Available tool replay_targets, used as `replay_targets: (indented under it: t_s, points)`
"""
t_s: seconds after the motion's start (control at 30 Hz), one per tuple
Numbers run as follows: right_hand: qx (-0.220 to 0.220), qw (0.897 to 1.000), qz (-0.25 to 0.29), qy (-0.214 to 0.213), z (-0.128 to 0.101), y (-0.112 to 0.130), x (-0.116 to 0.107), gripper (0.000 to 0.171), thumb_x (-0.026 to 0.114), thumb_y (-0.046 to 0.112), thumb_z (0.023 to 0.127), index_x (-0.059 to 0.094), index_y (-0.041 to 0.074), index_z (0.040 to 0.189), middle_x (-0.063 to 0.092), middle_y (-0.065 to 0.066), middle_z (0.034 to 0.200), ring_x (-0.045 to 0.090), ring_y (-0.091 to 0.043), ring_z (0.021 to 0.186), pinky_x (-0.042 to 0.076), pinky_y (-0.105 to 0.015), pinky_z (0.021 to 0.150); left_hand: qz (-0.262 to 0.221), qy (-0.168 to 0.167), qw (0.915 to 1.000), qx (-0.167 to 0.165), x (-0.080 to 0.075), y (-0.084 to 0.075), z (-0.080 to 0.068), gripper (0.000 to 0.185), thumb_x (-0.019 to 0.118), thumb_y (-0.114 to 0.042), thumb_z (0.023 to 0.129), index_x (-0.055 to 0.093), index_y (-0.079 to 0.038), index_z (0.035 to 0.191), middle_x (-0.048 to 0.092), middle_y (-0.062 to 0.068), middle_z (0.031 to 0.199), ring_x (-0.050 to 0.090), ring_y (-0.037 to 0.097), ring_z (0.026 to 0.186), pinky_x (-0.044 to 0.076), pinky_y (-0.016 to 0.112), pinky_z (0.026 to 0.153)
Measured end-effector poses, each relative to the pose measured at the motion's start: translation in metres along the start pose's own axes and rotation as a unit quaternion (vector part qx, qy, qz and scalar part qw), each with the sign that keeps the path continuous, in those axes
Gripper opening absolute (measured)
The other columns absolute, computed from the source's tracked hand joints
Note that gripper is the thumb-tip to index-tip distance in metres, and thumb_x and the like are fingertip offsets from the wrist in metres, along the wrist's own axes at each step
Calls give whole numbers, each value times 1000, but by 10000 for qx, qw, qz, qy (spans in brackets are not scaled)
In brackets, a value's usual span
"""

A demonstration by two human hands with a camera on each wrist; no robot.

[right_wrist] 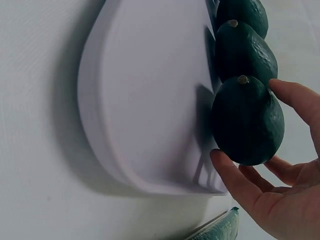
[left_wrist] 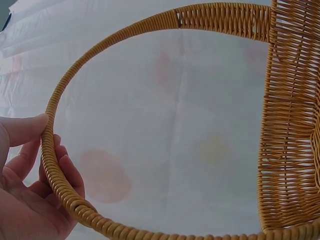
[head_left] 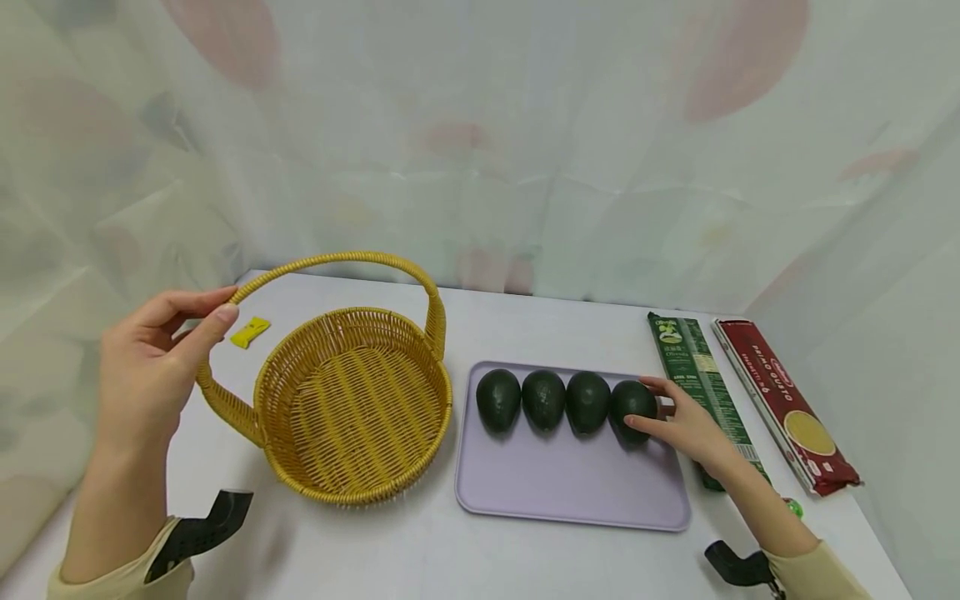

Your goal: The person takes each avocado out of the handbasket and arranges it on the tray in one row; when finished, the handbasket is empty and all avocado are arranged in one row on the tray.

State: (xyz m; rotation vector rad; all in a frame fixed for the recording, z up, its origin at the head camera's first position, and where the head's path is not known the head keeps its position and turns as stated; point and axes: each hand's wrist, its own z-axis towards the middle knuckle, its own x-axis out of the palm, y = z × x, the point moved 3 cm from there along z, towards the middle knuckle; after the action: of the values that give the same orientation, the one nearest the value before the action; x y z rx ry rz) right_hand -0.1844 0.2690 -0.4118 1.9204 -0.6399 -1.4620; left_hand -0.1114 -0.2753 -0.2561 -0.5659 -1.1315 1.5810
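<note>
Woven yellow wicker meeting the left hand (head_left: 146, 367): thumb and fingers (left_wrist: 30, 127) pinching the ribbed hoop handle of the round basket (head_left: 352, 408). Curling the right hand (head_left: 686, 425) around the end avocado (head_left: 632, 407), dark, pebbled, sitting fourth in a row on the smooth lilac tray (head_left: 570, 492). Resting on a white table (head_left: 525, 321), pale curtain hanging behind.

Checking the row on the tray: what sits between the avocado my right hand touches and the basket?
In the head view, three more avocados lie on the tray between that avocado and the basket.
</note>
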Motion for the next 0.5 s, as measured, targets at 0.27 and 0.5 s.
replay_targets:
  t_s: [0.27, 0.5]
  points:
    - [-127, 9997, -202, -114, -2, 1, -2, 79, 71, 44, 88, 36, 7, 148, 40, -22, 146, 45, -46, 126, 41, -63, 94, 133, 49, 9999, 17, 1, 0, 0, 18, 69, 15, 81, 71, 11, 98, 72, 11, 95, 64, 19, 89, 52, 15, 76]
    - [-532, 9949, -634, -572, -2, 5, -6, 72, 68, 41, 91, 40, 2, 145, 43, -26, 142, 48, -48, 123, 43, -63, 92, 1193, -37, 9927, 187, 5, -2, -2, 18, 69, 10, 83, 72, 7, 101, 72, 7, 99, 63, 16, 87, 50, 13, 77]
